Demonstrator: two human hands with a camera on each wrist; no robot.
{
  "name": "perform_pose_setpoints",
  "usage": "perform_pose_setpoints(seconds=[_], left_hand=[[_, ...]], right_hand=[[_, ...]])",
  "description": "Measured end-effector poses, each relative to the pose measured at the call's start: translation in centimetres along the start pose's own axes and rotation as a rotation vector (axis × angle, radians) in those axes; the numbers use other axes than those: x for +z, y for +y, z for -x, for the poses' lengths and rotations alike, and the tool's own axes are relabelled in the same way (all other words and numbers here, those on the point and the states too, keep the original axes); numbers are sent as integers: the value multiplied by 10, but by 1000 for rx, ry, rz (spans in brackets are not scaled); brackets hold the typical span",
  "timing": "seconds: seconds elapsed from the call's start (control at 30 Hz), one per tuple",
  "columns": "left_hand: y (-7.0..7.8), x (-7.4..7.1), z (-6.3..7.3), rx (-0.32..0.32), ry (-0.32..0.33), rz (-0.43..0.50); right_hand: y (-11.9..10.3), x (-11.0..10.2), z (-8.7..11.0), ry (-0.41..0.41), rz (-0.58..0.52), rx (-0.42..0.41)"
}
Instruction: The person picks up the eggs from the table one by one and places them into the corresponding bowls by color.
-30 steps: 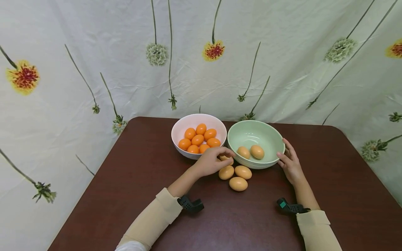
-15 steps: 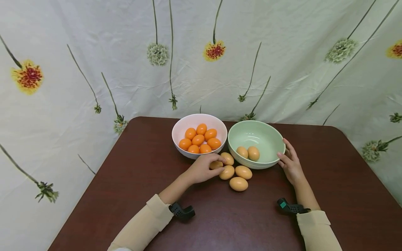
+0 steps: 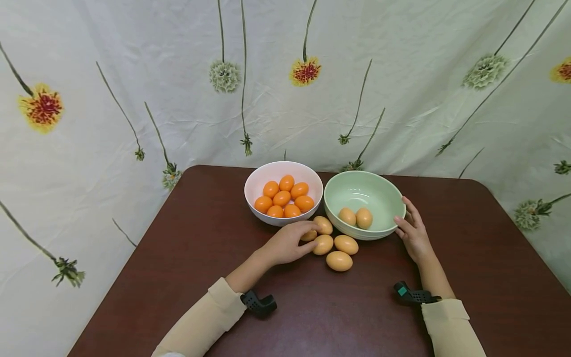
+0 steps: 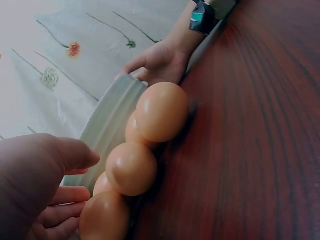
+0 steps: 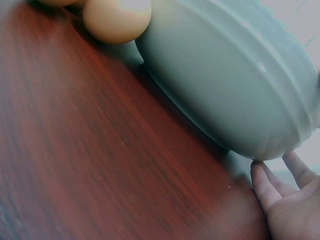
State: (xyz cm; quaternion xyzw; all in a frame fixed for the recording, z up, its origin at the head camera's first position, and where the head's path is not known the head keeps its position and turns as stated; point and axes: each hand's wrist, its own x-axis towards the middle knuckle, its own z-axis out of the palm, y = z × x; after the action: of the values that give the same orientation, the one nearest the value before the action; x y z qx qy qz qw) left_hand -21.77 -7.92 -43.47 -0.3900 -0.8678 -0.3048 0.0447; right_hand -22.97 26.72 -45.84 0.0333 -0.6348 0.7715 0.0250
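Note:
My left hand [image 3: 287, 244] reaches in at the left side of several brown eggs [image 3: 339, 261] on the table. Its thumb and fingers are spread around one egg [image 3: 309, 236], which is partly hidden behind the hand. In the left wrist view the fingertips [image 4: 82, 194] are right at the nearest egg [image 4: 105, 217], and the thumb stands apart from it. My right hand [image 3: 415, 238] rests against the right side of a green bowl [image 3: 379, 193]. Straight fingers [image 5: 265, 187] touch the bowl's outer wall in the right wrist view. Two brown eggs [image 3: 364, 218] lie inside this bowl.
A pale pink bowl [image 3: 263, 176] with several orange egg-shaped pieces [image 3: 282, 198] stands just left of the green bowl. Both are near the back edge of the dark wooden table [image 3: 357, 317]. Behind hangs a flower-printed cloth [image 3: 178, 49].
My left hand has drawn back leftward from the green bowl's rim to the eggs on the table, fingers now wider apart. The two eggs in the bowl have rolled slightly. My right hand stays put.

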Motion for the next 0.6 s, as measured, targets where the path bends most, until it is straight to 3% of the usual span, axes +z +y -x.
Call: perform_pose_setpoints(seconds=[0.37, 0.6], left_hand=[[-5, 0, 10, 32, -12, -162], [-16, -2, 25, -53, -38, -116]], right_hand=[[0, 1, 0, 0, 1, -1], [0, 0, 0, -4, 0, -2]])
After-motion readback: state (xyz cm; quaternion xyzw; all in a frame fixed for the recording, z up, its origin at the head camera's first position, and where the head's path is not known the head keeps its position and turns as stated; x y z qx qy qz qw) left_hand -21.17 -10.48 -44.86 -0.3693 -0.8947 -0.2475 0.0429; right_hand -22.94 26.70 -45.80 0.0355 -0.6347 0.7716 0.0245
